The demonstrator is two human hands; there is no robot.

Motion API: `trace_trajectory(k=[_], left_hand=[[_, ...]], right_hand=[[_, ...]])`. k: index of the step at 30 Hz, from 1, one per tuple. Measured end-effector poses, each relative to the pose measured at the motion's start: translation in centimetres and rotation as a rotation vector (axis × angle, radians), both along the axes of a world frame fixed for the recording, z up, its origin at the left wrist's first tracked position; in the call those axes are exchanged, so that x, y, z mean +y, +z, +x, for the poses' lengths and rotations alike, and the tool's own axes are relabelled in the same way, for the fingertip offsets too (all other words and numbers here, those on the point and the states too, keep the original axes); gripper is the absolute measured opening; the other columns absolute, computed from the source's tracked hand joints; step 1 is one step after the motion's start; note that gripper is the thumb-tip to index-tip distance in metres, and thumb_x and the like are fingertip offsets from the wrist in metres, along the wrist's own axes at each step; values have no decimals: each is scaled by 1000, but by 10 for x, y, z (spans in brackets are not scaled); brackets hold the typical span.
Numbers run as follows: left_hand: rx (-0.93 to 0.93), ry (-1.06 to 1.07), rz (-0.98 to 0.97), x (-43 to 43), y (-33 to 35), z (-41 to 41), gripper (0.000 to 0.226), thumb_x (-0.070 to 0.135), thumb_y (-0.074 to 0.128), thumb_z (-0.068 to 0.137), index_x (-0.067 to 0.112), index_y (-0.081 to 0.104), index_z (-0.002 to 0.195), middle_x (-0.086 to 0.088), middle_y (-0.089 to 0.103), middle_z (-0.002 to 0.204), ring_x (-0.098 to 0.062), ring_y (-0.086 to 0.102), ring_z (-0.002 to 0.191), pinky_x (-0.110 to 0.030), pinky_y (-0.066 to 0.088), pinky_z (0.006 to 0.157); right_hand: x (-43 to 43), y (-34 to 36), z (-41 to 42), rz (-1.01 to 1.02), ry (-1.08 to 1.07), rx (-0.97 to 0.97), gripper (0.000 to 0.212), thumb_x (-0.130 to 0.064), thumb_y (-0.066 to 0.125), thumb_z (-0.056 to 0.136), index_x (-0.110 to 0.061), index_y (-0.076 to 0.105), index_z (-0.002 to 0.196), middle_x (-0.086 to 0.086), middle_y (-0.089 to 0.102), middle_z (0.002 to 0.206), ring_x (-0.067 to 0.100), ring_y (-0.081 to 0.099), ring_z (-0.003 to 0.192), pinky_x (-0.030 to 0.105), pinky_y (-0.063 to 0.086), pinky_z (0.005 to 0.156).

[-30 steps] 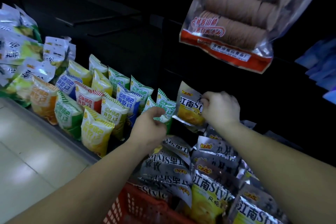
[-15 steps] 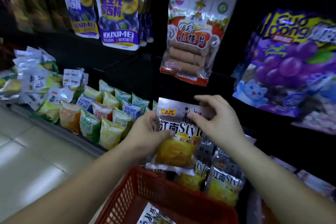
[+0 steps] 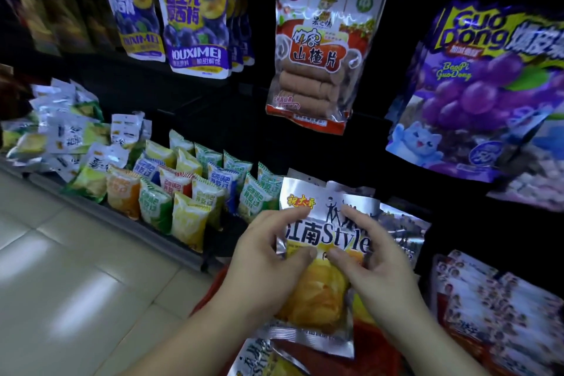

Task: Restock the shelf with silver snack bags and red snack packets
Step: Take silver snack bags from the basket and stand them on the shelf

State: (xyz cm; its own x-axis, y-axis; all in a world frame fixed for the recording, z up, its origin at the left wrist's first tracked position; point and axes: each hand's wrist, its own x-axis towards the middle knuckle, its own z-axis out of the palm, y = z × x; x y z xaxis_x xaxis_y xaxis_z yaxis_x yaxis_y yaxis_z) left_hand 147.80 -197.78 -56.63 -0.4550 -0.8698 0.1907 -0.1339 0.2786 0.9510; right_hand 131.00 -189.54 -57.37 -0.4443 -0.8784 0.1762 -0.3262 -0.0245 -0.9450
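Note:
A silver snack bag point(image 3: 320, 293) with yellow chips printed on it is held upright in front of the low shelf. My left hand point(image 3: 262, 265) grips its left edge with thumb on the front. My right hand point(image 3: 378, 265) pinches its right side. More silver bags point(image 3: 403, 229) stand on the shelf just behind it. Another silver bag point(image 3: 259, 357) lies in the red basket point(image 3: 375, 348) below my hands. Red snack packets point(image 3: 494, 308) lie stacked at the lower right.
Small colourful snack packs point(image 3: 183, 192) fill the bottom shelf to the left. Hanging above are purple plum bags point(image 3: 195, 21), a hawthorn slice bag point(image 3: 317, 52) and purple grape jelly bags point(image 3: 488, 85). Pale floor tiles point(image 3: 76, 284) lie at the left.
The view rose from the basket to the shelves. Both hands lifted one silver bag out of the pile, and the right hand shifted from its top edge to its right side.

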Motion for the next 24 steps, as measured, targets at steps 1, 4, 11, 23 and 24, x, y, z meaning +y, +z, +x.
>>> trace_trajectory(k=[1,4,11,23,24], left_hand=[[28,14,25,-2,-1,-1,50,23,80,88,55,63,123,20,59,119,4,57,114,-31,55,93],[89,34,58,-6,-1,-4,49,18,81,87,52,68,120,12,64,117,-5,62,112,-39,59,89],[60,-46,111,-4,1,0,62,22,80,88,58,56,132,25,64,123,16,58,109,-20,56,86],[-104,69,-52,-20,2,13,61,31,75,92,56,48,141,-1,65,99,-10,66,95,-28,56,71],[-91,77,-35,-19,3,14,61,31,75,92,54,48,142,0,66,103,-11,67,97,-28,56,71]], right_hand=[[-2,0,-2,-12,19,-43,59,-12,77,89,-49,60,131,-35,57,135,-10,58,119,25,54,95],[-4,2,-4,-43,57,-160,54,-4,71,92,-39,62,131,-32,62,130,-2,66,109,19,56,86],[2,1,-10,-18,44,-103,51,-4,71,93,-47,69,120,-14,69,126,20,64,115,38,59,93],[3,-6,-9,50,39,31,65,-23,78,90,-63,53,134,12,57,136,34,60,117,58,53,96],[3,-6,-8,39,21,17,65,-22,78,89,-62,53,134,6,60,135,36,58,118,56,55,94]])
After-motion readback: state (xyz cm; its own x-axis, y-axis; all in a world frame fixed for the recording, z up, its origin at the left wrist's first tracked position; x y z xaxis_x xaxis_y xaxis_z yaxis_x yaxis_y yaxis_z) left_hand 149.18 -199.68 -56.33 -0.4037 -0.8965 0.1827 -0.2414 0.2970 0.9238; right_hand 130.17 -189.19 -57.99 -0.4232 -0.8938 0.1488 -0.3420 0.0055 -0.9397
